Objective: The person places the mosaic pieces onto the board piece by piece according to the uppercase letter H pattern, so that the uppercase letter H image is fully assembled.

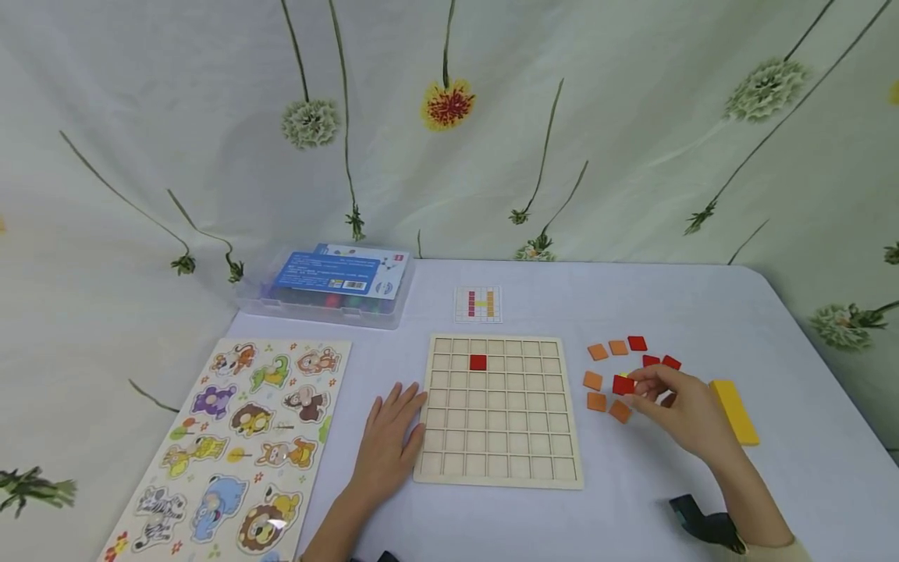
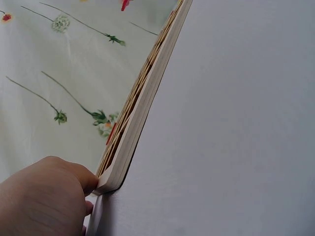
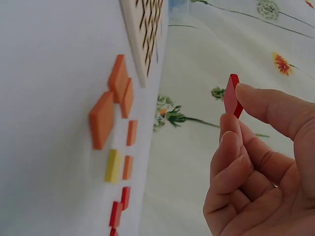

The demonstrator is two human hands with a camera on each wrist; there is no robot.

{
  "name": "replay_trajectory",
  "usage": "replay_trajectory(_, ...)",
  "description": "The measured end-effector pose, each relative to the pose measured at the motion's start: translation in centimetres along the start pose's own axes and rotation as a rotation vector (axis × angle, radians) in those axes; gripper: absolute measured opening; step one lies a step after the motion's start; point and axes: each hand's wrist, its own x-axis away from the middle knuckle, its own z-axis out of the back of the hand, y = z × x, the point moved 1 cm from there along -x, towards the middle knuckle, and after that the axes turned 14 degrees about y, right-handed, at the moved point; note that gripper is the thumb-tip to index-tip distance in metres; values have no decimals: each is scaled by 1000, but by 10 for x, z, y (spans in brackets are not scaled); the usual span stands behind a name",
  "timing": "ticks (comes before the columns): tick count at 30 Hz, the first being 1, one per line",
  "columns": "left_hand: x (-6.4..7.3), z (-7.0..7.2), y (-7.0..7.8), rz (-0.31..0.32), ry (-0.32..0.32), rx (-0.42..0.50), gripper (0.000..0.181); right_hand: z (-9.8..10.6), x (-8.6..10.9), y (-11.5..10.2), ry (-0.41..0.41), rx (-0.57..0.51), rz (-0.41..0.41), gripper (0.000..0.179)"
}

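Between thumb and fingertips my right hand (image 1: 677, 406) pinches a red square tile (image 3: 231, 96), raised above the table in the right wrist view. Below and around it lie several orange tiles (image 1: 596, 401), several red tiles (image 1: 637, 343) and a yellow tile (image 3: 113, 166). My left hand (image 1: 389, 437) rests with fingers extended at the left edge of the wooden grid board (image 1: 500, 482); its thumb touches the board's edge in the left wrist view. One red tile (image 1: 477, 362) sits in a cell near the board's top.
Behind the board lies a small pattern card (image 1: 477, 316) with red, yellow and orange squares. A clear plastic box (image 1: 351, 312) stands at the back left, and an animal picture board (image 1: 288, 437) lies on the left. A yellow block (image 1: 734, 414) lies right of my right hand.
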Motion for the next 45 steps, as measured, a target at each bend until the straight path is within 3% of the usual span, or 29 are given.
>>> replay_trajectory(13, -1, 0, 2, 5, -11, -13, 43, -32, -35, -55, -69, -135, 14, 23)
replay_trajectory(25, 1, -4, -3, -5, 10, -15, 43, -81, -44, -89, -195, -244, 31, 22)
replay_trajectory(35, 1, -4, -4, -12, 10, -24, 44, -117, -46, -105, -309, -279, 34, 18)
replay_trajectory(45, 2, -5, -4, -12, 18, -27, 44, -144, -42, -108, -385, -211, 17, 16)
